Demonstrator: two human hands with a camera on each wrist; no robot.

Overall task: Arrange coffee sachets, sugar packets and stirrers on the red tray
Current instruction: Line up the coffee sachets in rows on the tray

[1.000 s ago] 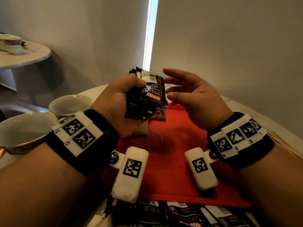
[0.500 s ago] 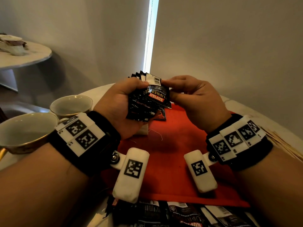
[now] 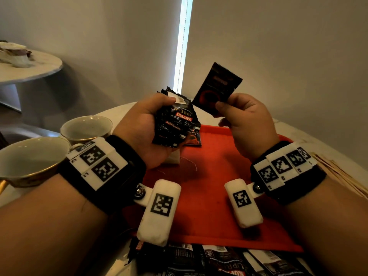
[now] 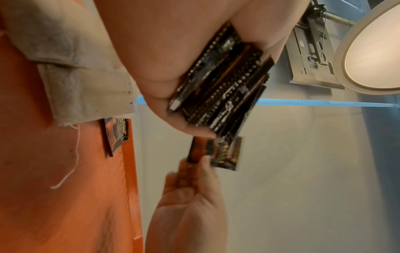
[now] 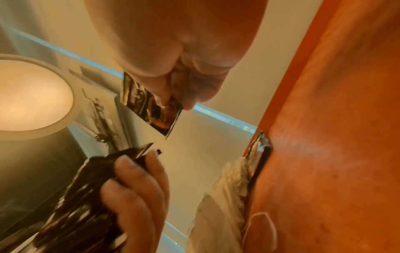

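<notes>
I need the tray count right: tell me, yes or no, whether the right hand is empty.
No: the right hand pinches a single coffee sachet by its lower corner.

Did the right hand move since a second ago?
Yes. The right hand now pinches a single sachet, lifted clear of the stack in the left hand, up past the bright window strip.

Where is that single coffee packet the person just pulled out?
In the head view the single sachet is pinched in the right hand, raised above the red tray's far edge, just right of the bundle of sachets gripped by the left hand.
</notes>
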